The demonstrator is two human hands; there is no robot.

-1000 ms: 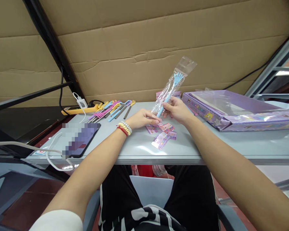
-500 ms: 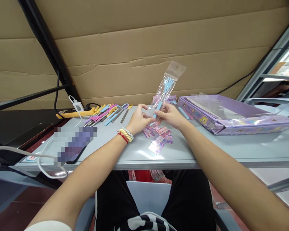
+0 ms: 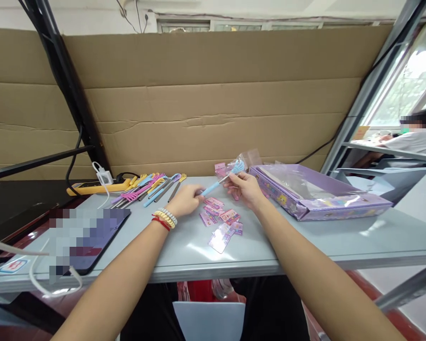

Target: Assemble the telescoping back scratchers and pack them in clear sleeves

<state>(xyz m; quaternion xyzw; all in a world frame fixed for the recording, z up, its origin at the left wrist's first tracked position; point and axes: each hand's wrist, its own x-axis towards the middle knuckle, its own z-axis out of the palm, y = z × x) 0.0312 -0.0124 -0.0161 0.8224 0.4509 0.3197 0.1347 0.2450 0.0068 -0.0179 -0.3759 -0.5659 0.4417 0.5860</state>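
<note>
My right hand (image 3: 244, 188) is closed on a clear plastic bag (image 3: 243, 161) with a blue hand-shaped back scratcher (image 3: 223, 178) in it, held low and tilted just above the grey table (image 3: 305, 241). My left hand (image 3: 187, 199), with bead bracelets on the wrist, has its fingers curled at the scratcher's blue handle end. Several pink and purple paper cards (image 3: 223, 222) lie on the table just below both hands.
A row of coloured back scratchers (image 3: 152, 186) lies at the back left beside a yellow power strip (image 3: 92, 188) with a white charger. A tablet (image 3: 81, 237) sits front left. A purple box (image 3: 315, 196) stands right. Cardboard walls the back; a person sits far right.
The bagged scratcher has gone from upright to low and nearly flat over the table. The camera has tilted up, showing more of the room.
</note>
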